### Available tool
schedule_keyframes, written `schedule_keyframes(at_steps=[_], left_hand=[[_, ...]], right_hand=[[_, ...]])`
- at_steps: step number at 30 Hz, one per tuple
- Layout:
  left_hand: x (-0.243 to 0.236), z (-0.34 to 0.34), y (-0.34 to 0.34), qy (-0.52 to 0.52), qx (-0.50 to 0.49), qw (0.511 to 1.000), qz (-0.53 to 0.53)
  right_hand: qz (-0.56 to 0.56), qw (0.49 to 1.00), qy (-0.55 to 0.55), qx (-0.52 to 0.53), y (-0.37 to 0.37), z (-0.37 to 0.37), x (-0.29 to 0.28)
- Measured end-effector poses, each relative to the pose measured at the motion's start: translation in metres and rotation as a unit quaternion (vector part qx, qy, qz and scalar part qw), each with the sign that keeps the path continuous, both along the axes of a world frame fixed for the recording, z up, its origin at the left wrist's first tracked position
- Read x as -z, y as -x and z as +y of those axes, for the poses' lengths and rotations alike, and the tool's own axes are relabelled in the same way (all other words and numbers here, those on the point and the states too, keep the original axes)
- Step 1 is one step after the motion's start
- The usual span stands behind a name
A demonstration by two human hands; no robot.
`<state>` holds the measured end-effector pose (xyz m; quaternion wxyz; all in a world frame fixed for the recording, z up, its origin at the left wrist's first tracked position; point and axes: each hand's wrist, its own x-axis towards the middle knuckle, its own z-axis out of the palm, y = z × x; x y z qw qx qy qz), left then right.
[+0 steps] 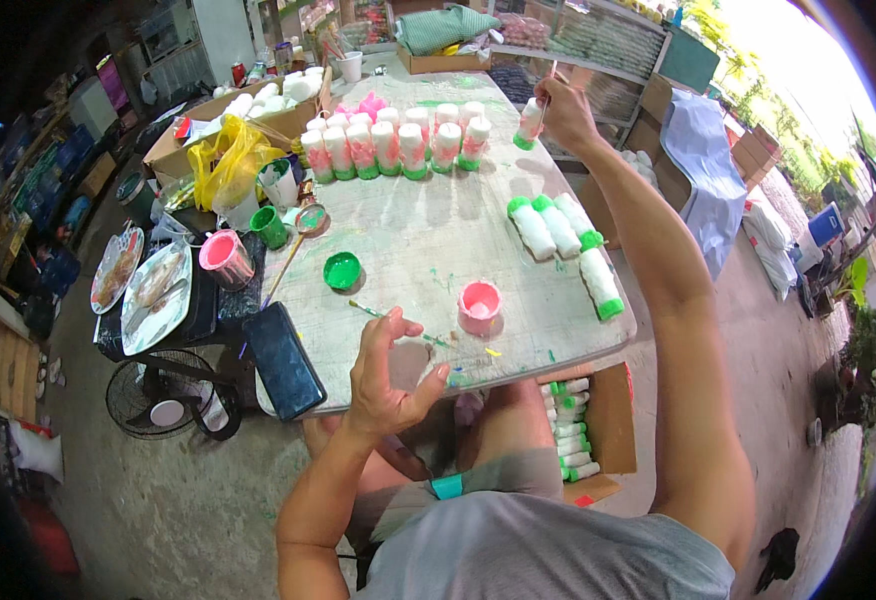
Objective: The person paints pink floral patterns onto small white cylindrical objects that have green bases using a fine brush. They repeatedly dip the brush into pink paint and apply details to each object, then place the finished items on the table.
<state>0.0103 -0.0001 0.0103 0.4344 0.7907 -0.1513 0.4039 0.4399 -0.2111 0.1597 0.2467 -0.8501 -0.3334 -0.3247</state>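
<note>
My left hand (386, 378) hovers over the table's near edge, thumb and fingers apart, with nothing in its grasp. A green-stained paintbrush (428, 339) passes behind its fingertips. Beyond my thumb stands a small pink paint cup (479, 308). My right arm reaches to the table's far right side. There my right hand (570, 108) is closed at the top of a white cylinder (529, 126) with pink smears and a green base. A thin stick, seemingly a brush handle (554, 68), rises from the fingers. Similar painted cylinders (388, 148) stand in rows to the left.
White cylinders with green ends (532, 229) lie at the table's right. A green paint lid (342, 271), a phone (285, 362) and a pink paint can (226, 259) are at left. Below the right edge, a cardboard box (613, 420) holds more cylinders. A fan (161, 395) stands left.
</note>
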Motion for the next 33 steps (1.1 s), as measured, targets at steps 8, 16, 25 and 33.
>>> schedule_keyframes(at_steps=[8, 16, 25, 33], left_hand=[[0.002, 0.005, 0.002, 0.123, 0.029, 0.987, 0.104], [0.001, 0.006, 0.003, 0.100, 0.052, 0.987, 0.111], [0.000, 0.006, 0.004, 0.105, 0.052, 0.988, 0.097], [0.000, 0.002, 0.001, 0.113, 0.061, 0.987, 0.097]], right_hand=[[0.020, 0.999, 0.030, -0.003, -0.051, 0.059, 0.037], [0.048, 0.999, 0.023, 0.005, -0.044, 0.067, 0.038], [0.052, 0.981, 0.155, -0.107, 0.052, 0.000, 0.001], [0.171, 0.852, 0.455, -0.196, 0.132, -0.038, 0.022]])
